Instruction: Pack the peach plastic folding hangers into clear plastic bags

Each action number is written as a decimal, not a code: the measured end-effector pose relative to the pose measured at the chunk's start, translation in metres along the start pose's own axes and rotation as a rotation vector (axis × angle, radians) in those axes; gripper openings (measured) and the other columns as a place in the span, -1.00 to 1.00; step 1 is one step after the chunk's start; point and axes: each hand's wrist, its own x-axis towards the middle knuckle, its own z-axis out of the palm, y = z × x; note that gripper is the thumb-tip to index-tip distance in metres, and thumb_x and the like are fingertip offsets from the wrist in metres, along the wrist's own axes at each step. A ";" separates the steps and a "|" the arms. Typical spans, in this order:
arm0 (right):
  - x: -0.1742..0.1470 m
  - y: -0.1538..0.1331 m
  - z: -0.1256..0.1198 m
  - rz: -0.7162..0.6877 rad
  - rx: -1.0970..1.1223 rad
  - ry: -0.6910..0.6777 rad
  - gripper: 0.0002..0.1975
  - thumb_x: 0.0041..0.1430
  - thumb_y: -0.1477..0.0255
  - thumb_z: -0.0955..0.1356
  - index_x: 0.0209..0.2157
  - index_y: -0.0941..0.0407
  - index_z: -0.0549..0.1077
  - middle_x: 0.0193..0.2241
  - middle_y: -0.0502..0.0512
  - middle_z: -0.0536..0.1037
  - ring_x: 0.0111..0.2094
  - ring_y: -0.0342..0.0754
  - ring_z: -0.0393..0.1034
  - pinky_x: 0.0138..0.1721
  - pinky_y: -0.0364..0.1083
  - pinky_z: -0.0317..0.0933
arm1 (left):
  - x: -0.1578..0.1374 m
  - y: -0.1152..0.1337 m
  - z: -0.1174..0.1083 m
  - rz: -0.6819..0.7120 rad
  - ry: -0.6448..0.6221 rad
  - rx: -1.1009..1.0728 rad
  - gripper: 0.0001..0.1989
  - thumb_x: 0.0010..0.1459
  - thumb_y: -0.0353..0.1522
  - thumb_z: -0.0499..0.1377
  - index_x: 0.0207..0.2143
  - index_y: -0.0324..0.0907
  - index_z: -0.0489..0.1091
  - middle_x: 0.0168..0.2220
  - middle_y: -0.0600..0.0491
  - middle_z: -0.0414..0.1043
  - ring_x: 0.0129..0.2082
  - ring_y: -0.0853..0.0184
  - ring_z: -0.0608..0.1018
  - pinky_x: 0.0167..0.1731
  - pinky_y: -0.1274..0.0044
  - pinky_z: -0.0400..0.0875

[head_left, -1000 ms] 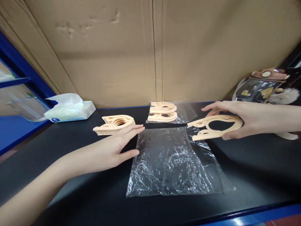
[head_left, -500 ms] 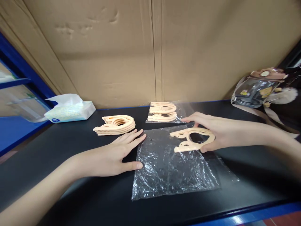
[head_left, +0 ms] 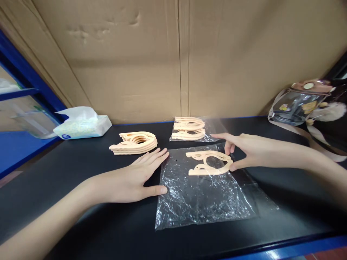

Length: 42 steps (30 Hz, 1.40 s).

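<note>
A beige plastic folding hanger (head_left: 199, 172), folded up, lies at the upper part of a clear plastic bag (head_left: 195, 204); whether it is inside or on top I cannot tell. My right hand (head_left: 244, 151) has its thumb and bent fingers at the hanger's rounded end, the index finger stretched out to the left. My left hand (head_left: 141, 177) lies flat with fingers spread, fingertips and thumb at the bag's left edge. Beyond it sits a stack of similar folding hangers (head_left: 135, 148). More hangers (head_left: 188, 135) lie in another clear bag at the back.
A tissue pack (head_left: 84, 126) stands at the back left of the black table (head_left: 108, 231). At the back right is a clear bottle (head_left: 295, 104) with a brown lid and a strap. A cardboard wall (head_left: 130, 72) closes off the back, and a blue frame (head_left: 29, 83) rises at left.
The folding hanger has slid left across the bag area. My right hand now reaches only its rounded end. My left hand stays flat at the bag's edge.
</note>
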 end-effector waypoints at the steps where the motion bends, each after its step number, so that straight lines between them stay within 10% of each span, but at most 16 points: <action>1: 0.002 -0.002 0.002 -0.002 0.016 0.002 -0.16 0.01 0.03 0.38 0.28 -0.04 0.08 -0.24 0.05 0.55 -0.24 0.07 0.44 -0.25 -0.01 0.30 | 0.000 0.000 0.000 -0.008 -0.004 -0.001 -0.13 0.18 0.09 0.00 0.36 -0.07 -0.30 0.37 0.00 -0.36 0.34 0.07 -0.15 0.26 0.22 -0.01; 13: 0.015 -0.031 0.031 0.007 0.038 0.218 -0.26 0.05 0.05 0.38 0.20 0.07 0.18 -0.32 0.02 0.59 -0.32 0.05 0.42 -0.24 0.04 0.26 | -0.001 0.003 -0.002 -0.017 -0.036 -0.001 -0.10 0.20 0.08 -0.04 0.35 -0.10 -0.45 0.37 -0.07 -0.44 0.35 0.06 -0.21 0.25 0.16 -0.03; 32: 0.020 -0.037 0.042 0.012 -0.082 0.332 -0.35 0.09 0.12 0.37 0.16 0.09 0.21 -0.42 -0.01 0.57 -0.43 0.00 0.40 -0.33 -0.01 0.25 | 0.002 0.002 -0.002 0.042 0.051 0.009 -0.25 0.18 0.06 0.04 0.33 0.13 -0.14 0.39 0.04 -0.32 0.34 -0.06 -0.16 0.19 0.00 -0.03; 42: 0.014 -0.020 0.025 0.019 -0.060 0.156 -0.20 0.07 0.07 0.36 0.25 0.12 0.09 -0.45 -0.02 0.55 -0.44 0.00 0.41 -0.42 -0.05 0.22 | 0.002 -0.003 -0.012 0.072 0.248 -0.023 -0.29 0.21 0.01 0.05 0.32 0.11 -0.11 0.39 0.07 -0.26 0.35 0.07 -0.09 0.25 0.11 -0.04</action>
